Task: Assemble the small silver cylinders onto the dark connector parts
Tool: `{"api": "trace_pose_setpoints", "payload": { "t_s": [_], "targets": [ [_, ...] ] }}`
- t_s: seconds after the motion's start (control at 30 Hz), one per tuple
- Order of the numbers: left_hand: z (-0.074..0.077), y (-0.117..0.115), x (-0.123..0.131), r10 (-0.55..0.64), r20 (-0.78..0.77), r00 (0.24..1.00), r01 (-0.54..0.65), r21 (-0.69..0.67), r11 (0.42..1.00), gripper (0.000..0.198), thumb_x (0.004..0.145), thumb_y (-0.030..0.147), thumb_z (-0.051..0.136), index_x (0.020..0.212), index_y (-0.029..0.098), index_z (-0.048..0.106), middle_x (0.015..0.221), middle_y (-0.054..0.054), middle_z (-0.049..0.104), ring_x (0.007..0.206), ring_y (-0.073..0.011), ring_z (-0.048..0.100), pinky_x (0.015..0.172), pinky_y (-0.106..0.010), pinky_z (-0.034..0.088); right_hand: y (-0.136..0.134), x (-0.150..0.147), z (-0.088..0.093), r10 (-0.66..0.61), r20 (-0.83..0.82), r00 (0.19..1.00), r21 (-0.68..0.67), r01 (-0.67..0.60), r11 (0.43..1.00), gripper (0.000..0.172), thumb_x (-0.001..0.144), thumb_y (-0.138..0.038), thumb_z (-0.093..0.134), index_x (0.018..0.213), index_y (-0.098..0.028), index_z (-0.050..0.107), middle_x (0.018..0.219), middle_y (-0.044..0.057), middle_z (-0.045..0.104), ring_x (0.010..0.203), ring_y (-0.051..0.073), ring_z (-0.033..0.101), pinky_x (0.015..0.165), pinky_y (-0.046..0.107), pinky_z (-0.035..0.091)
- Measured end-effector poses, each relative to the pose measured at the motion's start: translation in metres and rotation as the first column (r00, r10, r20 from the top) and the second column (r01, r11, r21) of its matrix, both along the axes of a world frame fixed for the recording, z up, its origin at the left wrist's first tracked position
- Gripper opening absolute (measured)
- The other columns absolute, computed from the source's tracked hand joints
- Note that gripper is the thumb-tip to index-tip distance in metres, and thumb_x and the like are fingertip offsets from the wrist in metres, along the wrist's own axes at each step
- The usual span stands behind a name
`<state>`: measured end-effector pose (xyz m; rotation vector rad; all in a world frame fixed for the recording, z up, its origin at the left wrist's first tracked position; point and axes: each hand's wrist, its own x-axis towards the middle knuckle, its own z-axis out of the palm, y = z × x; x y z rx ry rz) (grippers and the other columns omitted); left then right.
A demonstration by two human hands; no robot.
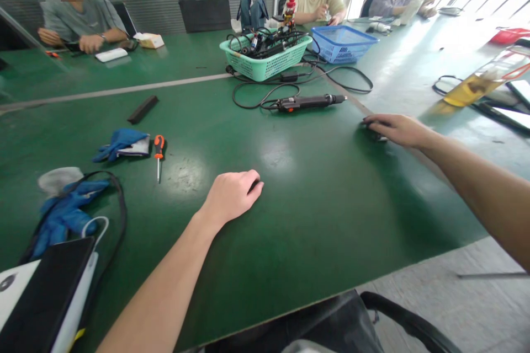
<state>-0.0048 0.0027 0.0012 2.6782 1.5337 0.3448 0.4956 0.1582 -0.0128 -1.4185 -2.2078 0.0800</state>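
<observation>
My left hand (232, 194) rests on the green table, its fingers curled under and its thumb close to the forefinger. A dark gap shows between them; whatever lies inside, if anything, is hidden. Farther right, my right hand (395, 128) is closed over a small dark object (377, 137) with a shiny edge, low at the tabletop. Its kind cannot be made out. Beyond my hands lies a black electric screwdriver (308, 102) with its cord. An orange-handled screwdriver (159, 155) lies to the left of my left hand, beside a blue-and-white work glove (124, 144).
A green basket (265, 68) of cabled tools and a blue basket (345, 49) stand farther back. At left are a dark bar (143, 109), another blue glove (68, 212) and a phone (47, 292). A bottle of yellow liquid (472, 88) is at right. Several people sit across the table.
</observation>
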Motion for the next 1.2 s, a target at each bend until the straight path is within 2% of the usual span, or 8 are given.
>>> {"api": "trace_pose_setpoints", "payload": {
  "t_s": [0.1,0.23,0.33,0.57,0.7,0.83,1.0,1.2],
  "targets": [
    [-0.001,0.0,0.001,0.0,0.0,1.0,0.0,0.006,1.0,0.026,0.099,0.037,0.044,0.094,0.022,0.064,0.08,-0.003,0.072,0.07,-0.0179,0.066,0.063,-0.029,0.041,-0.025,0.001,-0.013,-0.002,0.104,0.995,-0.024,0.004,1.0,0.028,0.101,-0.037,0.048,0.117,-0.026,0.068,0.118,0.012,0.069,0.109,0.032,0.065,0.096,0.054,0.049],
    [0.0,-0.001,0.003,0.015,-0.009,1.0,-0.015,0.017,1.0,0.025,0.099,0.037,0.044,0.094,0.022,0.064,0.079,-0.002,0.072,0.067,-0.0176,0.064,0.061,-0.028,0.039,-0.047,-0.037,-0.016,-0.007,0.13,0.991,0.009,0.006,1.0,0.035,0.103,-0.036,0.04,0.119,-0.019,0.066,0.12,0.018,0.065,0.118,0.031,0.059,0.103,0.047,0.044],
    [0.0,-0.003,0.005,0.015,-0.016,1.0,-0.015,0.025,1.0,0.024,0.098,0.035,0.044,0.094,0.022,0.063,0.079,-0.002,0.072,0.066,-0.0176,0.064,0.06,-0.029,0.038,-0.062,-0.092,-0.012,0.048,0.12,0.992,0.007,-0.05,0.999,0.032,0.102,-0.031,0.04,0.12,-0.02,0.064,0.121,0.014,0.064,0.117,0.029,0.058,0.104,0.044,0.045],
    [0.003,-0.008,0.006,0.081,0.018,0.997,-0.081,0.02,0.997,0.018,0.091,0.024,0.048,0.102,0.023,0.062,0.081,-0.001,0.073,0.065,-0.0177,0.065,0.06,-0.029,0.039,-0.106,-0.258,-0.005,0.231,-0.056,0.971,0.015,-0.231,0.973,0.031,0.097,-0.019,0.04,0.117,-0.016,0.063,0.112,0.014,0.061,0.115,0.028,0.052,0.107,0.047,0.041],
    [0.003,-0.007,0.006,0.183,-0.002,0.983,-0.183,0.032,0.983,0.018,0.09,0.023,0.047,0.102,0.022,0.06,0.082,-0.002,0.073,0.07,-0.0204,0.068,0.058,-0.029,0.037,-0.118,-0.315,-0.003,0.255,-0.1,0.962,-0.062,-0.262,0.963,0.034,0.093,-0.016,0.039,0.117,-0.014,0.064,0.114,0.014,0.059,0.118,0.027,0.048,0.109,0.047,0.038],
    [0.002,-0.005,0.004,0.215,-0.004,0.977,-0.214,0.058,0.975,0.017,0.093,0.027,0.045,0.102,0.022,0.059,0.084,-0.003,0.074,0.072,-0.0223,0.069,0.056,-0.031,0.035,-0.121,-0.332,0.0,0.264,-0.109,0.958,-0.111,-0.276,0.955,0.037,0.092,-0.018,0.039,0.12,-0.015,0.063,0.118,0.014,0.058,0.121,0.028,0.047,0.109,0.049,0.037],
    [0.002,-0.005,0.003,0.207,-0.018,0.978,-0.205,0.049,0.977,0.016,0.093,0.027,0.046,0.1,0.022,0.059,0.083,-0.003,0.073,0.072,-0.023,0.07,0.057,-0.031,0.036,-0.122,-0.325,0.016,0.263,-0.125,0.957,-0.148,-0.28,0.948,0.045,0.09,-0.016,0.04,0.132,-0.015,0.057,0.132,0.013,0.059,0.131,0.03,0.045,0.114,0.055,0.032],
    [0.004,-0.004,0.005,0.21,0.004,0.978,-0.21,0.018,0.978,0.028,0.091,0.025,0.046,0.117,0.022,0.057,0.082,-0.003,0.073,0.068,-0.0215,0.068,0.06,-0.029,0.042,-0.128,-0.292,0.027,0.314,-0.183,0.932,0.087,-0.303,0.949,0.033,0.09,-0.013,0.045,0.116,-0.015,0.064,0.122,0.013,0.064,0.12,0.027,0.054,0.105,0.044,0.046]
  ]
}}
